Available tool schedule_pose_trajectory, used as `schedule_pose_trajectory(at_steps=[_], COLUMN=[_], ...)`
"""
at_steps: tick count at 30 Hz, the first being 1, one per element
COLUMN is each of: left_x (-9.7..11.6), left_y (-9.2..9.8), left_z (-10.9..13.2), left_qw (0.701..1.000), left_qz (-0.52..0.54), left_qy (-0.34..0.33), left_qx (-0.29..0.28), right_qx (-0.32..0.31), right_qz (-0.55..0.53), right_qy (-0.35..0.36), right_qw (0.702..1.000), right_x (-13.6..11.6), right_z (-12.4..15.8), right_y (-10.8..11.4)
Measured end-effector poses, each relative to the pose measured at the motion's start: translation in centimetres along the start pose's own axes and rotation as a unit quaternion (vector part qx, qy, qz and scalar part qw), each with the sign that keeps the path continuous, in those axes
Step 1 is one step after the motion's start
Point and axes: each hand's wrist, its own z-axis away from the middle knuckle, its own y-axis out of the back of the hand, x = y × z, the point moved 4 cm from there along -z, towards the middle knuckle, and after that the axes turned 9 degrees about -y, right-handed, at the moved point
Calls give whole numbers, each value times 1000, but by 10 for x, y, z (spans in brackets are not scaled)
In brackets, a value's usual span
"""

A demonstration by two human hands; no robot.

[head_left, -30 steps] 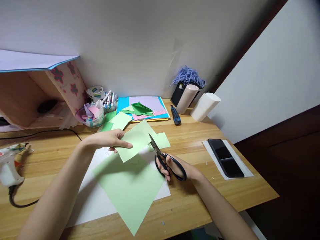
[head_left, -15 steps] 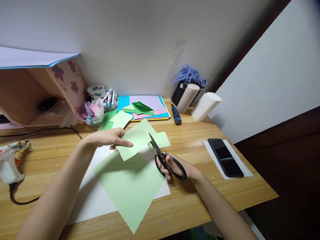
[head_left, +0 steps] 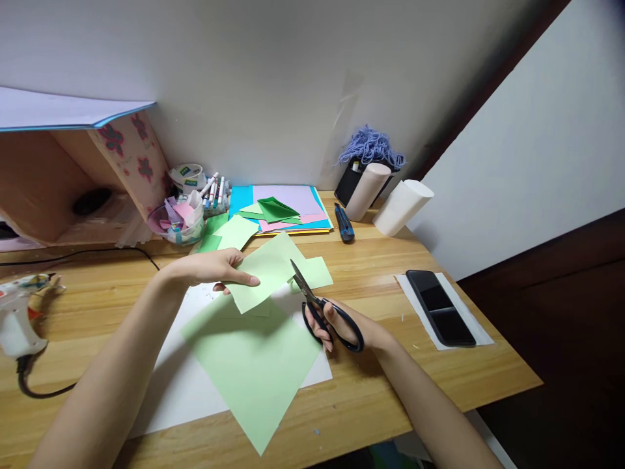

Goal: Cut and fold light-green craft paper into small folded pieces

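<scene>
Two bare hands work above a wooden table (head_left: 371, 407). The left hand (head_left: 217, 268) pinches a light green paper piece (head_left: 266, 270), thumb on top and fingers beneath, holding it tilted above a larger light green sheet (head_left: 258, 378). That sheet lies cornerwise over a white sheet (head_left: 178, 397), with one corner pointing toward the person. The right hand (head_left: 329, 322) grasps black-handled scissors (head_left: 311, 301), and the blades overlap the right edge of the raised piece; whether they are biting into it, I cannot tell. Just behind the blades lies a small green offcut (head_left: 319, 273). Farther back are a stack of coloured paper (head_left: 308, 200) and a blue-and-black utility knife (head_left: 344, 226). A phone (head_left: 439, 306) rests to the right, a white glue gun (head_left: 19, 326) to the left.
</scene>
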Motion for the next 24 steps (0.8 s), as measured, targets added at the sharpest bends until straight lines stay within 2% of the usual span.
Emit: schedule_pose_trajectory(at_steps=[4,9,14,18,20,24], left_x=[-1,-5,-8,-12,-12,-8], left_y=[1,4,10,13,12,6], left_z=[0,1,3,3,2,0], left_qw=[1000,1000,997,997,998,999], left_qz=[-13,-5,30,37,34,8], left_qy=[-5,7,13,17,11,-18], left_qx=[-9,6,63,72,55,-46], right_qx=[4,7,1,6,10,14], right_qz=[11,15,-7,-15,-17,-12], right_qy=[-2,7,13,15,16,18], right_qw=[1000,1000,1000,1000,1000,1000], right_x=[2,3,-3,-3,-1,3], right_z=[-1,-2,-1,-2,-3,-4], right_y=[2,3,1,1,1,2])
